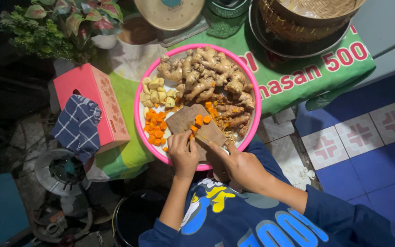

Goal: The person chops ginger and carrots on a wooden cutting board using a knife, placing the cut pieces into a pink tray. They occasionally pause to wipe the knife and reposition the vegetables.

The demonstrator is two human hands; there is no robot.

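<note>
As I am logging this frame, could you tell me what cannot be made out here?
- Knife blade: head view, hidden under the right hand.
- Piece held by the left hand: covered by its fingers on the cutting board.
- Woven basket: cut off by the top edge.
- Dark stove: too dim for detail.

The knife blade hides mostly behind the right hand (only a sliver shows), and the basket is cut off by the top edge.
</note>
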